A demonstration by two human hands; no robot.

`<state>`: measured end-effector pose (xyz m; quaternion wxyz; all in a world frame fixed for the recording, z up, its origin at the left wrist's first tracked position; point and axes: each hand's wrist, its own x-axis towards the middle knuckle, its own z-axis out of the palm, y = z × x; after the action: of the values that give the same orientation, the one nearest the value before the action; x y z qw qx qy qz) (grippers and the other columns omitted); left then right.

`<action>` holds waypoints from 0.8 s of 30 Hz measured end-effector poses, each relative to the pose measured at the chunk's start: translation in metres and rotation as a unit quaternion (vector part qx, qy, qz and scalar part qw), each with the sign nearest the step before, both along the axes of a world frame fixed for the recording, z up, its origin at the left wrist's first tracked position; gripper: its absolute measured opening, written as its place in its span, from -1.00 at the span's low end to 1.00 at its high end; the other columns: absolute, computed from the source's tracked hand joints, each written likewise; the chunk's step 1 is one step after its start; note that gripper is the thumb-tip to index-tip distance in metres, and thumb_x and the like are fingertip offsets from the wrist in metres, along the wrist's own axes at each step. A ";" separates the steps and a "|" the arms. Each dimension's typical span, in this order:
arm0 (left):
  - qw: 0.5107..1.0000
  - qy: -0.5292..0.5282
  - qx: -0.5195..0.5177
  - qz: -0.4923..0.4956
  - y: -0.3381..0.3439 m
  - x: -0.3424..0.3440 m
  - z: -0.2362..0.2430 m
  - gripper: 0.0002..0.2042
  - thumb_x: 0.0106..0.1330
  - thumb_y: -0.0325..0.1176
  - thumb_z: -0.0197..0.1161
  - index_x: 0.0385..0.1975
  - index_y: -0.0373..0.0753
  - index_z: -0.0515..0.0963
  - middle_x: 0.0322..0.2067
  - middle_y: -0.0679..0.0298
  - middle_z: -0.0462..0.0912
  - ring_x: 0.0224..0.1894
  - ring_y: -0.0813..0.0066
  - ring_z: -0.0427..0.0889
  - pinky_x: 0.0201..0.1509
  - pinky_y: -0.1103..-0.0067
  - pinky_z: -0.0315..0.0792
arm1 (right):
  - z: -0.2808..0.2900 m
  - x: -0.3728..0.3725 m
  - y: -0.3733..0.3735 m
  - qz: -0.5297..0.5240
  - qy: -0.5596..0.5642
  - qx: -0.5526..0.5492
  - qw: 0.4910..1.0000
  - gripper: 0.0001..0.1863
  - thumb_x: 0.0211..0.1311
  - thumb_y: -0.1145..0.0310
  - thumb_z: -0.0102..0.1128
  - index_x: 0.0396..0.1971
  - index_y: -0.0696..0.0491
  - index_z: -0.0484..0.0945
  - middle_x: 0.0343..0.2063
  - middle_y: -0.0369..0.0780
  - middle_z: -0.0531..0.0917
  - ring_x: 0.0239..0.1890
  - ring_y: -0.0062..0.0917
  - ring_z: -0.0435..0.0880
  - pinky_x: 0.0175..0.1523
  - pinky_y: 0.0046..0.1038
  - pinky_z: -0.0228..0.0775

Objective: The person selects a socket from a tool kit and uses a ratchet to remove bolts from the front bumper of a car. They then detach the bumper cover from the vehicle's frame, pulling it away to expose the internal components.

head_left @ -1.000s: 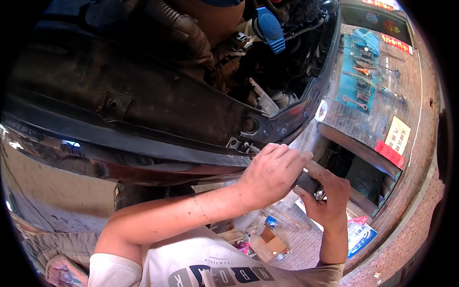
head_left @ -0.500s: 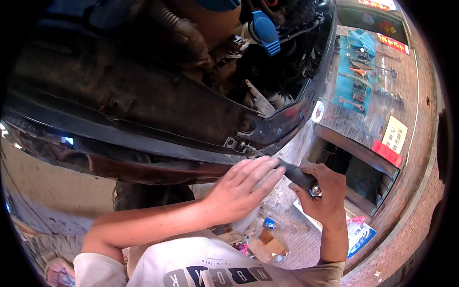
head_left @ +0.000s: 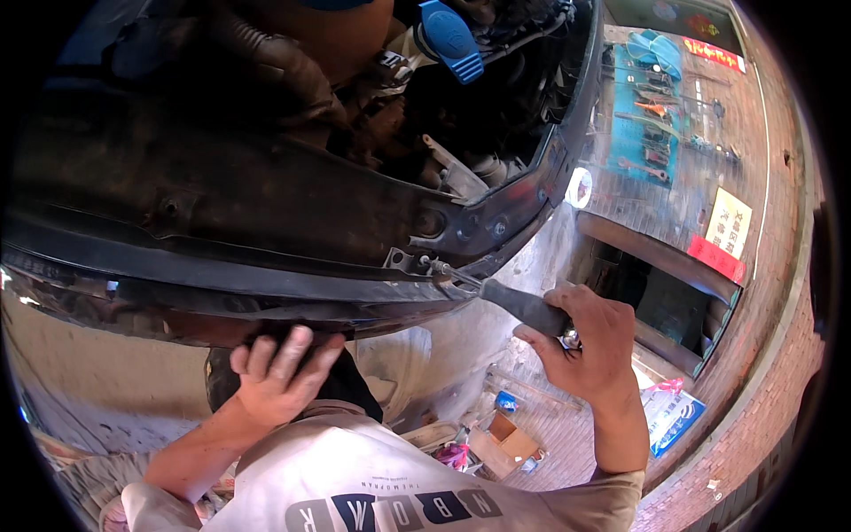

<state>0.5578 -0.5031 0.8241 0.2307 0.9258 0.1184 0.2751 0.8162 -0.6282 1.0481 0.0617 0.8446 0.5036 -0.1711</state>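
Observation:
My right hand (head_left: pixel 587 341) grips the black handle of a screwdriver-like tool (head_left: pixel 519 304), whose thin metal shaft reaches leftward to a bolt (head_left: pixel 425 263) at a small bracket (head_left: pixel 399 258) on the car's dark front edge. A bit of shiny metal shows by my palm at the handle's end. My left hand (head_left: pixel 280 379), fingers spread, rests its fingertips at the lower edge of the glossy dark bumper (head_left: pixel 177 300), well left of the tool, and holds nothing that I can see.
The open engine bay holds hoses, a brown reservoir (head_left: pixel 337 31) and a blue cap (head_left: pixel 449 43). At right stand a brick wall (head_left: pixel 767 337), a turquoise tool board (head_left: pixel 634 106) with several tools and a dark opening (head_left: pixel 647 293). A cardboard box (head_left: pixel 514 436) lies on the ground below.
My left hand has left the tool handle and moved left to the bumper's lower edge. My right hand still grips the tool, now more exposed. The whole view has shifted slightly.

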 end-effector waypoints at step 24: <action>0.998 -0.013 0.054 0.005 0.008 0.001 -0.018 -0.59 0.28 -0.13 0.25 0.15 0.41 0.55 0.44 0.38 0.19 0.52 0.28 -0.04 0.54 0.25 -0.45 | -0.003 -0.003 0.006 -0.004 -0.016 0.023 1.000 -0.59 -0.15 0.31 0.54 -0.31 0.11 0.52 -0.58 -0.22 0.56 -0.60 -0.34 0.57 -0.54 -0.39 0.29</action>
<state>0.5588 -0.4950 0.8063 0.1807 0.9325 0.1051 0.2945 0.8128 -0.6224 1.0452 0.0493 0.8503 0.5031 -0.1465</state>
